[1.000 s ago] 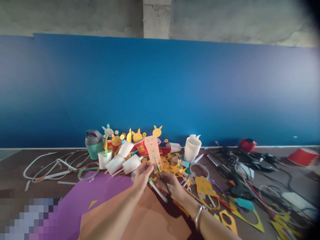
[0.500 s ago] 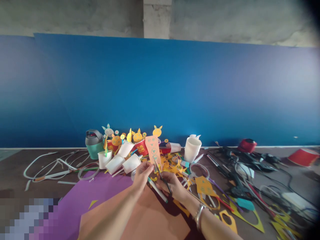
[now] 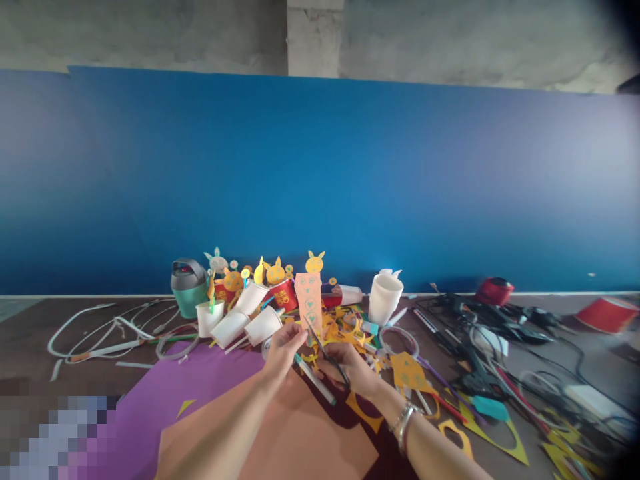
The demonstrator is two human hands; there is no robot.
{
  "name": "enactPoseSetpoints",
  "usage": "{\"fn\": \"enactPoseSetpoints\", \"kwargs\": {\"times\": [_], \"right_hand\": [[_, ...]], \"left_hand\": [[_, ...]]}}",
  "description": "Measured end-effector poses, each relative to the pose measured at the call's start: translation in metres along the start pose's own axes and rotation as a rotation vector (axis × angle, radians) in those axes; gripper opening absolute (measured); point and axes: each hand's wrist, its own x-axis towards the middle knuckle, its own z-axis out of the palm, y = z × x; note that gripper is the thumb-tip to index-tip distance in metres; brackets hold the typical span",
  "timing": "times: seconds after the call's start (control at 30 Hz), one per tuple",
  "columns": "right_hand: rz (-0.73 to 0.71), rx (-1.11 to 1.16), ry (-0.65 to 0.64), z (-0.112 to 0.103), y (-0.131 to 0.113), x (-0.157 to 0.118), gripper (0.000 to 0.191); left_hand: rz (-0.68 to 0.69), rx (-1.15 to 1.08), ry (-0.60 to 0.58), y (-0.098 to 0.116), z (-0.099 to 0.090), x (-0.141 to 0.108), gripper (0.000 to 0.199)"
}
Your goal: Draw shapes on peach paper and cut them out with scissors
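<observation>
Near the middle, my left hand [image 3: 286, 347] pinches the lower end of an upright strip of pink paper [image 3: 309, 299] with green drawings of circles and hearts. My right hand [image 3: 350, 367] is wrapped round the handles of dark scissors [image 3: 320, 347], whose blades point up and left at the strip's lower part, beside my left fingertips. Below both hands lie a large sheet of salmon paper [image 3: 270, 427] and a white marker with a green end [image 3: 316, 381]. A purple sheet [image 3: 200, 380] lies partly under the salmon one.
White paper cups [image 3: 263, 326] and orange cut-out animal faces [image 3: 275, 271] stand behind my hands. Yellow paper scraps [image 3: 410, 372] and a tape ring [image 3: 399, 342] lie to the right. Black cables and a glue gun [image 3: 475, 373] lie farther right; a teal container [image 3: 189, 293] is at left.
The pink strip has shifted slightly right and straightened. My right hand and the scissors have turned a little, and the right wrist has moved slightly right.
</observation>
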Motion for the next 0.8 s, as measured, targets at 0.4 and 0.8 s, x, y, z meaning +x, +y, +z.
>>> {"fn": "enactPoseSetpoints", "kwargs": {"times": [0.4, 0.8], "right_hand": [[0.038, -0.115, 0.013, -0.002, -0.009, -0.002, 0.022], [0.032, -0.035, 0.025, -0.005, -0.001, -0.001, 0.023]], "left_hand": [[-0.023, 0.015, -0.049, 0.001, -0.004, 0.001, 0.024], [-0.022, 0.015, -0.044, -0.001, -0.005, -0.001, 0.019]]}}
